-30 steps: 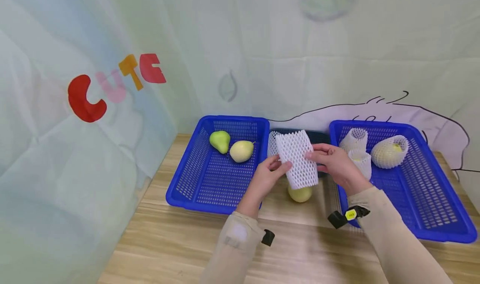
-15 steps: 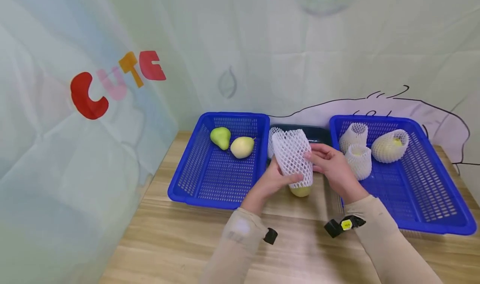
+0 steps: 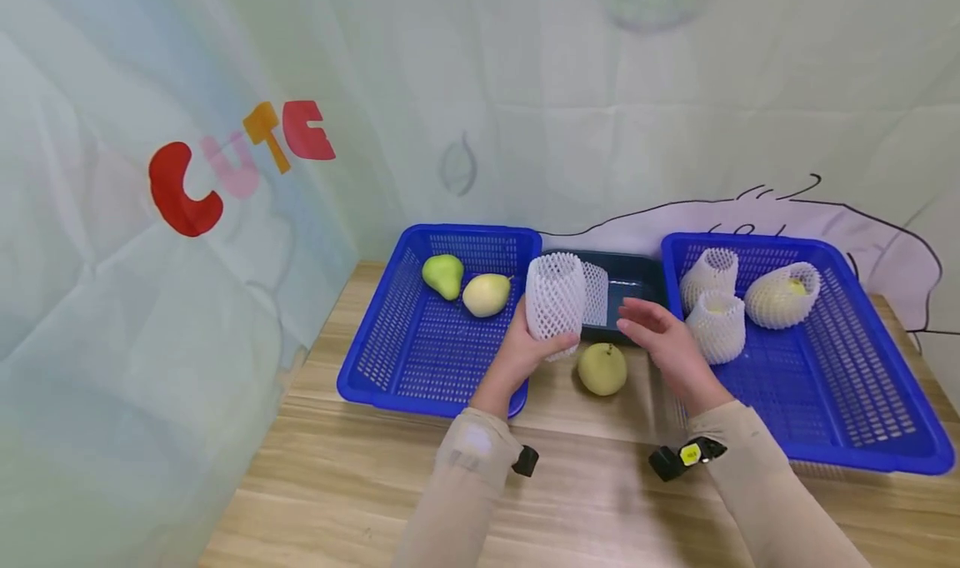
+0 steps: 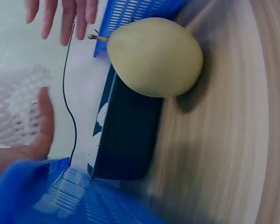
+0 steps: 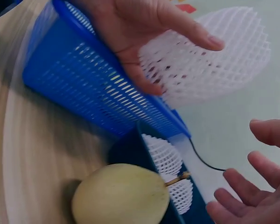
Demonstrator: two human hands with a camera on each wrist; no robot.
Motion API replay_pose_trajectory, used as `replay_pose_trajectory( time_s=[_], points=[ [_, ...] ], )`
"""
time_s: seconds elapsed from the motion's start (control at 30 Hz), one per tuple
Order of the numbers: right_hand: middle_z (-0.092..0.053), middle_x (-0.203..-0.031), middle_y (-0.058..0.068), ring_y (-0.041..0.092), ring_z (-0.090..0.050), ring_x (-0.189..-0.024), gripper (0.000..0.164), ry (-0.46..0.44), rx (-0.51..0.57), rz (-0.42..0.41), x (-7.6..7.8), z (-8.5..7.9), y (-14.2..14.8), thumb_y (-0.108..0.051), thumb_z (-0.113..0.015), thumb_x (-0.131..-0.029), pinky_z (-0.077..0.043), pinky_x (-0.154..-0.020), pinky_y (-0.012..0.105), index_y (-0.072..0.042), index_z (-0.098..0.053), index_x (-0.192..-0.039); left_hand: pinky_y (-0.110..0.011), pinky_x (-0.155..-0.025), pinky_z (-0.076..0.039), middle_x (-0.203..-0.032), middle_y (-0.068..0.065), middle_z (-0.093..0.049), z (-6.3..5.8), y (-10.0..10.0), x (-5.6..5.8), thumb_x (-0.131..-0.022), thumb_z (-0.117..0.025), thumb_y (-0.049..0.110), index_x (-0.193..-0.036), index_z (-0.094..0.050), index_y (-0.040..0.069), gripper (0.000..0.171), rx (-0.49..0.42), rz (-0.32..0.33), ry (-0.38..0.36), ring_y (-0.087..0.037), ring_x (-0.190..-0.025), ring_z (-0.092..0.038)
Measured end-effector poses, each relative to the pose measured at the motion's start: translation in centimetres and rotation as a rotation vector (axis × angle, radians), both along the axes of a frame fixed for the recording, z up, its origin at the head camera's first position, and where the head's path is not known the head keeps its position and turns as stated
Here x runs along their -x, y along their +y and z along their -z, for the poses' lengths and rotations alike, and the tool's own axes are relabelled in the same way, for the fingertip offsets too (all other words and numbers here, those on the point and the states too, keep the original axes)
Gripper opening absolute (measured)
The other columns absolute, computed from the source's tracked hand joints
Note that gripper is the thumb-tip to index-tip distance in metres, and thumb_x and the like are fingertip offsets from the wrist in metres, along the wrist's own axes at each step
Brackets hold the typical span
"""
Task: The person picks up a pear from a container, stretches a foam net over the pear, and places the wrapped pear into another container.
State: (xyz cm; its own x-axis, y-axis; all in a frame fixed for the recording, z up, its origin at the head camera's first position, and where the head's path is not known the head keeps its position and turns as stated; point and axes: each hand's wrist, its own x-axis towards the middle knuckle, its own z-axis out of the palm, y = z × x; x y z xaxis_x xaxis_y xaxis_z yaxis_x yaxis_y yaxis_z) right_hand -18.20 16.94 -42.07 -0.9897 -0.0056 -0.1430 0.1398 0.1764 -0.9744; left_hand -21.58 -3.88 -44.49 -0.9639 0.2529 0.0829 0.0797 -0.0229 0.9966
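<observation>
My left hand (image 3: 517,350) holds a white foam fruit net (image 3: 555,297), its thumb across the front and the net puffed into an upright tube. In the right wrist view the same foam net (image 5: 214,56) bulges out between thumb and fingers. To the right, my right hand (image 3: 671,353) hovers with fingers spread and nothing in its grasp. Between the two hands a yellow-green pear (image 3: 602,370) stands on the wooden table, stem up. The left wrist view shows this pear (image 4: 154,58) up close, touched by neither hand.
A dark green tray (image 3: 630,289) behind the pear contains more foam nets (image 3: 595,293). The left blue basket (image 3: 435,360) bears a green pear (image 3: 442,276) and a pale yellow pear (image 3: 486,294). Several net-wrapped fruits (image 3: 782,295) lie in the right blue basket (image 3: 832,401).
The foam net has gone from flat to a rounded tube and moved left with my left hand. My right hand has let go of it and stands apart. The pear is uncovered to view.
</observation>
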Motion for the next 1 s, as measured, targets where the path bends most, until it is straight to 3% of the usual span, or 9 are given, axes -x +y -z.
replay_pose_trajectory(
  time_s=[0.17, 0.47, 0.73, 1.0],
  points=[
    [-0.030, -0.143, 0.024, 0.036, -0.024, -0.133, 0.065, -0.046, -0.125, -0.016, -0.2, 1.7, -0.7, -0.017, -0.065, -0.086, -0.021, -0.107, 0.048, 0.001, -0.031, -0.139, -0.033, -0.094, -0.042, -0.125, -0.010, -0.050, 0.9, 0.0, 0.2, -0.070, -0.080, 0.006, -0.138, -0.033, 0.009, 0.083, 0.035, -0.028, 0.058, -0.022, -0.109, -0.053],
    [-0.024, -0.138, 0.030, 0.042, -0.024, -0.127, 0.085, -0.092, -0.318, 0.044, -0.2, 5.3, -2.4, -0.007, -0.075, -0.070, -0.022, -0.104, 0.052, 0.004, -0.025, -0.138, -0.033, -0.099, -0.038, -0.132, -0.010, -0.042, 1.1, -0.2, -0.2, -0.065, -0.081, 0.001, -0.139, -0.022, 0.011, 0.096, 0.008, -0.010, 0.106, -0.023, -0.115, -0.049],
    [-0.029, -0.130, 0.035, 0.043, -0.031, -0.118, 0.094, -0.088, -0.377, 0.026, 0.0, 7.2, -2.9, -0.006, -0.080, -0.060, -0.026, -0.101, 0.054, 0.009, -0.026, -0.135, -0.033, -0.100, -0.036, -0.138, -0.013, -0.036, 1.3, -0.3, 0.1, -0.064, -0.080, -0.003, -0.144, -0.016, 0.011, 0.104, 0.026, 0.032, 0.099, -0.025, -0.118, -0.046],
    [-0.032, -0.131, 0.032, 0.043, -0.029, -0.119, 0.096, -0.051, -0.364, 0.045, 0.2, 7.9, -3.3, -0.003, -0.081, -0.058, -0.025, -0.102, 0.054, 0.007, -0.026, -0.136, -0.032, -0.098, -0.039, -0.135, -0.008, -0.041, 1.1, -0.3, -0.2, -0.066, -0.082, 0.003, -0.142, -0.024, 0.014, 0.097, 0.065, 0.016, 0.091, -0.021, -0.116, -0.048]
  ],
)
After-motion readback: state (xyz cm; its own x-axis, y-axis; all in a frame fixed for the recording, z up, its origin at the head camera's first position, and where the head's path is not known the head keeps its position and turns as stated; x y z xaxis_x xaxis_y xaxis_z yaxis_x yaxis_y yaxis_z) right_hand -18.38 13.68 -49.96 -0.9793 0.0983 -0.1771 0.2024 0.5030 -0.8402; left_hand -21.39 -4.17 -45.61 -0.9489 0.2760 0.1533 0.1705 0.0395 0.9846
